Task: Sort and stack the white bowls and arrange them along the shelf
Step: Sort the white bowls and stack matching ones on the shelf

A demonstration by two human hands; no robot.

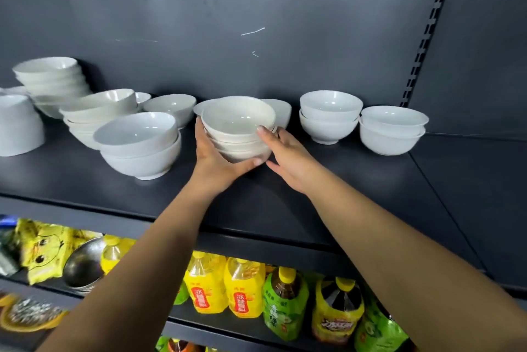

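A short stack of cream-white bowls (238, 123) is held just above the dark shelf (328, 180) at its middle. My left hand (216, 159) cups the stack from below and the left side. My right hand (285, 157) grips its right rim, thumb on the edge. Behind the stack a single white bowl (282, 112) is partly hidden. To the right stand two stacks of two white bowls (329, 116) (392, 129). On the left sit a two-bowl stack (139, 143), a leaning stack (97, 112), a tall stack (51, 80) and a lone bowl (171, 108).
An upturned white bowl (17, 126) lies at the far left. The dark back panel (256, 38) rises behind the shelf, with a slotted upright (427, 29) on the right. The shelf below holds yellow and green drink bottles (242, 286), yellow packets (45, 246) and a steel bowl (85, 263).
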